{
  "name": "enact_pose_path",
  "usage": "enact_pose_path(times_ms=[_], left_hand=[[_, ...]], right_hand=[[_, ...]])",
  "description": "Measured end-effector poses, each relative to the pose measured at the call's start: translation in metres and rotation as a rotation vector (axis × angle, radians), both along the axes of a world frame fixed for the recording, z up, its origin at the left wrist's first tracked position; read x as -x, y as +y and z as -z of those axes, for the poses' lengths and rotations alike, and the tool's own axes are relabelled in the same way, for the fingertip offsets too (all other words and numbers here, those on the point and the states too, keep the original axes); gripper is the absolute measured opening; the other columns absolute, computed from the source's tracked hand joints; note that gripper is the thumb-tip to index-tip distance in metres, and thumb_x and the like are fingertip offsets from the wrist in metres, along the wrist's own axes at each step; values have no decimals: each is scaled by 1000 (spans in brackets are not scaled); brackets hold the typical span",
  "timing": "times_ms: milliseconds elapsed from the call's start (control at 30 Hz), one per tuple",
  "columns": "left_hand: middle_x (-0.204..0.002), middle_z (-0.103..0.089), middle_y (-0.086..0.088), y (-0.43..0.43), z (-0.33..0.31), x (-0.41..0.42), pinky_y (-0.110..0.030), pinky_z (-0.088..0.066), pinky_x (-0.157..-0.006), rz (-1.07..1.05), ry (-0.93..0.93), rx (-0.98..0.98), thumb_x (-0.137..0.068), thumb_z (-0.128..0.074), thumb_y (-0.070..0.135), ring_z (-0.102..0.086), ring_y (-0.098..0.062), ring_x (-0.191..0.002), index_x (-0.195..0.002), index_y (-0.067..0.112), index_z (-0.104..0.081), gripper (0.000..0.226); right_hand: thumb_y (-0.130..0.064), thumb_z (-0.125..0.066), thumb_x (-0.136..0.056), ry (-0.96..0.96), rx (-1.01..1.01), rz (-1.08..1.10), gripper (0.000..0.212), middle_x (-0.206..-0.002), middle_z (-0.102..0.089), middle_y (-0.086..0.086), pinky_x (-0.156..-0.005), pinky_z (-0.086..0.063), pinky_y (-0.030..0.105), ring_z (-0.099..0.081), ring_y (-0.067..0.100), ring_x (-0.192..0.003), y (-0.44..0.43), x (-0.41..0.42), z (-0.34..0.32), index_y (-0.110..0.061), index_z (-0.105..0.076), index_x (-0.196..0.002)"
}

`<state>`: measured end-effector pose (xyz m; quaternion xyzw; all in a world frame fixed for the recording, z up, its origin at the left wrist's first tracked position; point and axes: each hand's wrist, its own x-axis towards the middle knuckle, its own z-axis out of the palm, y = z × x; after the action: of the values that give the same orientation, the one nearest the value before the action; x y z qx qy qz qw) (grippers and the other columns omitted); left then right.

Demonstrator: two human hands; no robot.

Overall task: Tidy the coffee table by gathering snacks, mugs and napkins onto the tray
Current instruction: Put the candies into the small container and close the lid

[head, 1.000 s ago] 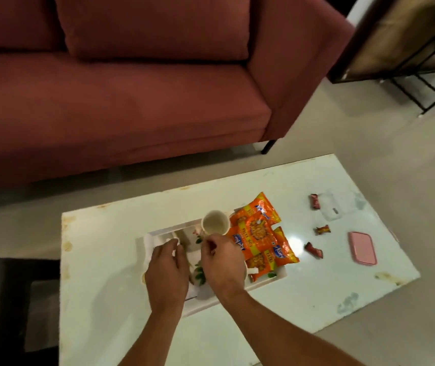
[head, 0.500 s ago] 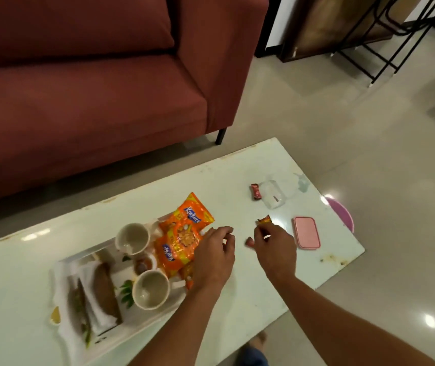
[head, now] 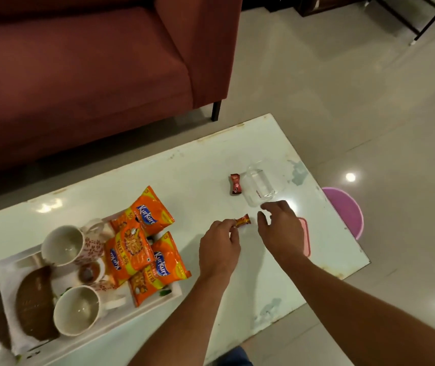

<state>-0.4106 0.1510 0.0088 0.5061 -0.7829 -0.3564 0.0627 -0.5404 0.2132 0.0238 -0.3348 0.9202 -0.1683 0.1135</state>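
Observation:
My left hand [head: 219, 249] pinches an orange-brown wrapped candy [head: 242, 221] just above the white coffee table [head: 198, 167]. Beside it, my right hand [head: 281, 229] hovers with fingers spread and holds nothing. A red wrapped candy [head: 235, 184] lies farther back. The white tray [head: 174, 292] at the left carries two mugs [head: 63, 245] [head: 77, 310], three orange snack packets [head: 142, 247] and a brown-stained napkin [head: 34, 294].
A clear plastic container [head: 260, 186] lies by the red candy. A pink lid [head: 305, 233] is partly hidden under my right hand. A red sofa [head: 79, 75] stands behind the table, and a pink stool [head: 345, 210] sits past the table's right edge.
Both hands left the mug on the tray and moved right to the loose candies. The orange-brown candy, first at my right fingertips, is now pinched by my left hand.

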Motion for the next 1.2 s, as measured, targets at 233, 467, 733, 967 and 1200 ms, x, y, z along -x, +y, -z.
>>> enact_pose_path(times_ms=[233, 467, 733, 967, 1200], left_hand=[[-126, -67, 1, -13, 19, 5, -23, -50, -90, -19, -98, 39, -102, -51, 29, -65, -15, -111, -132, 22, -62, 32], [-124, -66, -2, -35, 27, 25, -27, -52, -85, -69, -59, 79, -102, -51, 28, -65, -18, -108, -131, 20, -62, 32], [-105, -67, -6, -67, 28, 89, -35, -50, -77, -138, -41, 114, -97, -56, 41, -67, -26, -93, -114, 15, -66, 32], [-107, -65, -8, -70, 41, 116, -36, -49, -75, -186, -112, 66, -89, -67, 33, -65, -29, -97, -112, 13, -58, 32], [-98, -69, 0, -72, 31, 112, -29, -47, -73, -306, 174, 158, -83, -70, 29, -67, -21, -87, -107, 16, -65, 28]], right_hand=[[-21, -71, -87, 130, -170, -359, 28, -114, -69, 4, -61, -54, 35, -66, 29, -94, -9, -11, 46, -19, -72, -115], [-14, -80, -79, 214, -77, -435, 15, -83, -66, 3, -50, -35, 26, -61, 25, -69, -16, -9, 55, -18, -76, -92], [-33, -60, -99, 185, 180, 3, 23, -98, -66, 2, -63, -53, 33, -58, 22, -87, -23, 42, 20, -18, -74, -109], [-14, -66, -92, 213, 147, -27, 14, -87, -71, 11, -70, -51, 39, -61, 35, -84, -42, 76, 28, -9, -78, -97], [-19, -67, -91, 143, 230, 34, 17, -98, -70, 6, -77, -50, 36, -61, 28, -91, -28, 74, 38, -15, -77, -105]])
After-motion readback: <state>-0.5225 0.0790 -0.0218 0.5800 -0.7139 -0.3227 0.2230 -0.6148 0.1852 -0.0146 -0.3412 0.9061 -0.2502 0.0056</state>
